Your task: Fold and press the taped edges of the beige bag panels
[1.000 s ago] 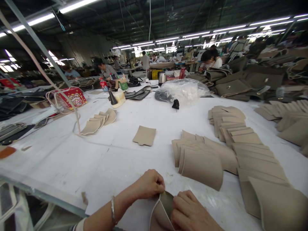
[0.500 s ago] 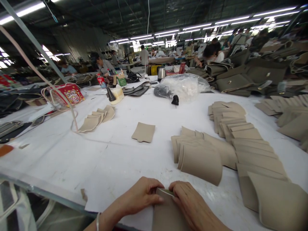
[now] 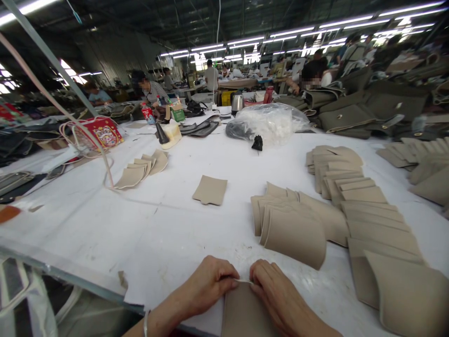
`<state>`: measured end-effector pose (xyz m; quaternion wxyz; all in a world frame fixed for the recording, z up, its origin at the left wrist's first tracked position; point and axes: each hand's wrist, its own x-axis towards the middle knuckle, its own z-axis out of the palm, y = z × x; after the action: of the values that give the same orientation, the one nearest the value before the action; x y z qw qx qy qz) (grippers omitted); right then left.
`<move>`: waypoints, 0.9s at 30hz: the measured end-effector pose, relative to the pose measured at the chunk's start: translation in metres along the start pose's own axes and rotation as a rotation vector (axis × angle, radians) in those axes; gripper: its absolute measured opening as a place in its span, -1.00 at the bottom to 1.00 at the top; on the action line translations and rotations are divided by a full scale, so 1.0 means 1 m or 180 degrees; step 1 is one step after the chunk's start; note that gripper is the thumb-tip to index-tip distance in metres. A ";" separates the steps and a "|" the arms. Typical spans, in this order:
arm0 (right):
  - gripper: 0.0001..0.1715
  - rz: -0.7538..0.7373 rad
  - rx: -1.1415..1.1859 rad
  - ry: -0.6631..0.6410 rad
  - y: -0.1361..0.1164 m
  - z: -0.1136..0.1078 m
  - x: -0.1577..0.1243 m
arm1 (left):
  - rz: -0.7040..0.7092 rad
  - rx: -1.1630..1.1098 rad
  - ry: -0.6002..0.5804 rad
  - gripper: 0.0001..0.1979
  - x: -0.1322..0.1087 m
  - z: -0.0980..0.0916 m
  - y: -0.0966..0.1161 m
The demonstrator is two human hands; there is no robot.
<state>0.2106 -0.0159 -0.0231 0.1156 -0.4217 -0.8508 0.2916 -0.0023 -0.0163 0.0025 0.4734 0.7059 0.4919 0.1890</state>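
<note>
We've got the folded tan piece (image 3: 243, 311) lying on the white table (image 3: 157, 234) at its near edge, left hand (image 3: 210, 286) and right hand (image 3: 277, 299) both pinching its top edge; it looks light, soft and bendy, so that edge is probably the best place to grip.

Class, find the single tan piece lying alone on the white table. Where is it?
In the head view, the single tan piece lies flat mid-table, between a small fanned stack on its left and the curved pieces on its right.
</note>
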 end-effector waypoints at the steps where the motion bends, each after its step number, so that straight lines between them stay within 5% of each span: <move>1: -0.84 -0.0020 0.0044 0.0012 0.000 -0.001 0.000 | 0.0010 -0.0005 0.0004 -0.83 -0.001 0.000 0.000; 14: -0.80 -0.0037 0.0038 -0.0006 -0.008 -0.015 -0.007 | 0.0178 0.0033 -0.0032 -0.68 0.005 0.000 0.012; 19: -0.79 -0.0068 0.0142 0.0173 -0.003 -0.008 -0.006 | 0.0233 0.0316 0.0027 -0.87 0.010 0.011 0.013; 27: -0.79 -0.0187 -0.0056 0.0510 0.006 0.001 -0.010 | 0.0404 0.0595 0.0071 -0.90 0.017 0.025 0.015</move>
<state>0.2200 -0.0219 -0.0272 0.1880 -0.4195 -0.8533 0.2460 0.0313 -0.0147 0.0004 0.3871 0.7745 0.4669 0.1798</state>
